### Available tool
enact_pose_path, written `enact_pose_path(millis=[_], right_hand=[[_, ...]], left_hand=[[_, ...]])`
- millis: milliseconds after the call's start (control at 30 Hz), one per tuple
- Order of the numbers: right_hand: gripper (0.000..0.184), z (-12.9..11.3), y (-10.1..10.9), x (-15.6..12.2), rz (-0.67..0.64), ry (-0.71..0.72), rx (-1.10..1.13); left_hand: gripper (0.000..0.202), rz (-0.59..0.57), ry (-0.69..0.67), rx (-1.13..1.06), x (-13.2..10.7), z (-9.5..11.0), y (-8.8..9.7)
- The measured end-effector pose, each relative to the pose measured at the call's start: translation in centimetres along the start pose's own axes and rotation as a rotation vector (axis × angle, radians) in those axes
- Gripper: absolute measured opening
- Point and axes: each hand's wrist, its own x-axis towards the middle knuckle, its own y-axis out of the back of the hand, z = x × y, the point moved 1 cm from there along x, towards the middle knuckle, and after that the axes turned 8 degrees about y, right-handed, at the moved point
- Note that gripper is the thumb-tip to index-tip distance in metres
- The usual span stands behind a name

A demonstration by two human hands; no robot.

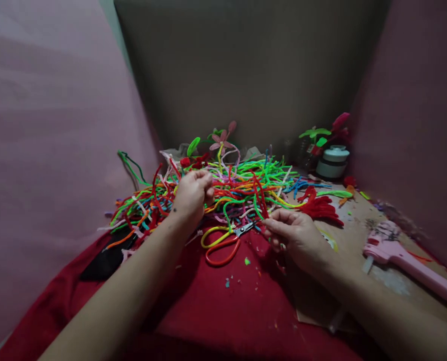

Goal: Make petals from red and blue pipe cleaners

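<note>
Red cloth [208, 311] spreads in front of a tangled heap of fuzzy stems [242, 185]. My right grip [298, 235] is closed, thumb against forefinger, on red stems [261, 198] rising beside the tips of the scissors [241, 231]. My left grip [192, 194] is curled over the heap; whether it holds anything, I cannot tell.
</note>
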Motion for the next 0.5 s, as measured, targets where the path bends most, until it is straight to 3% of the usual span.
enact_pose_path(millis=[100, 167, 300, 433, 500], right_hand=[[0.024, 0.0, 0.1, 0.2, 0.005, 0.011, 0.017], [0.024, 0.1, 0.0, 0.1, -0.014, 0.034, -0.017], [0.025, 0.3, -0.3, -0.2, -0.051, 0.055, -0.117], [0.024, 0.6, -0.3, 0.1, -0.063, 0.012, -0.116], [0.022, 0.6, -0.2, 0.2, -0.095, -0.013, -0.051]], left_hand=[[0.025, -0.268, 0.268, 0.077, -3.0, -1.8, -1.0], [0.025, -0.416, 0.314, 0.158, -4.4, -2.7, -2.2], [0.026, -0.403, 0.279, 0.145, -5.0, -3.4, -4.1], [0.032, -0.302, 0.25, 0.125, -4.6, -3.6, -4.1], [0.03, -0.319, 0.28, 0.089, -4.5, -3.9, -3.9]])
